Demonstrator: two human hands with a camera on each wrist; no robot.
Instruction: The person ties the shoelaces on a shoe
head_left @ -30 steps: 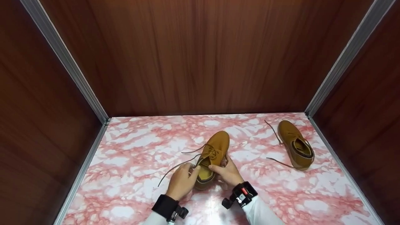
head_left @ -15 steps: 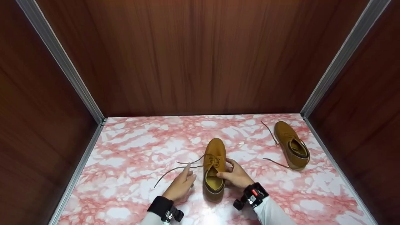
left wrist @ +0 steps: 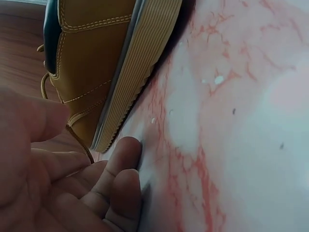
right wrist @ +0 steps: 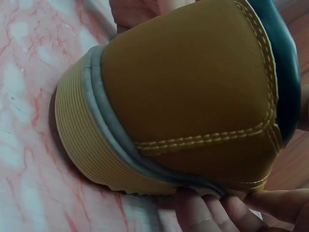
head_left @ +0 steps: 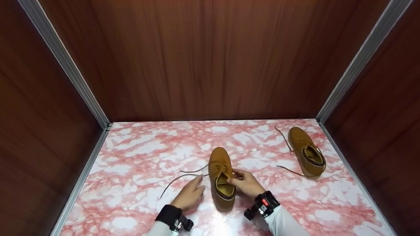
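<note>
A tan lace-up shoe [head_left: 220,156] stands upright on the tabletop, toe pointing away, its two lace ends [head_left: 174,181] trailing left. My right hand [head_left: 248,186] grips its right side, thumb over the opening's edge and fingers against the outer wall. In the right wrist view those fingertips [right wrist: 193,208] lie along the sole edge of the shoe [right wrist: 188,82]. Beside the shoe's left side, my left hand [head_left: 189,195] holds nothing, its fingers loosely extended near the lower lace. The left wrist view has the relaxed fingers [left wrist: 126,154] low by the table, close to the ribbed sole [left wrist: 145,48].
A matching tan shoe [head_left: 298,139] stands on the right, its lace ends [head_left: 288,169] spread leftward. Dark wood panels [head_left: 210,59] with metal corner strips [head_left: 65,65] enclose the back and both sides of the red-and-white marbled tabletop [head_left: 131,157].
The shoe has been straightened and set down nearer me, then shifted slightly left with the right hand on it. My left hand has let go of the shoe's left edge.
</note>
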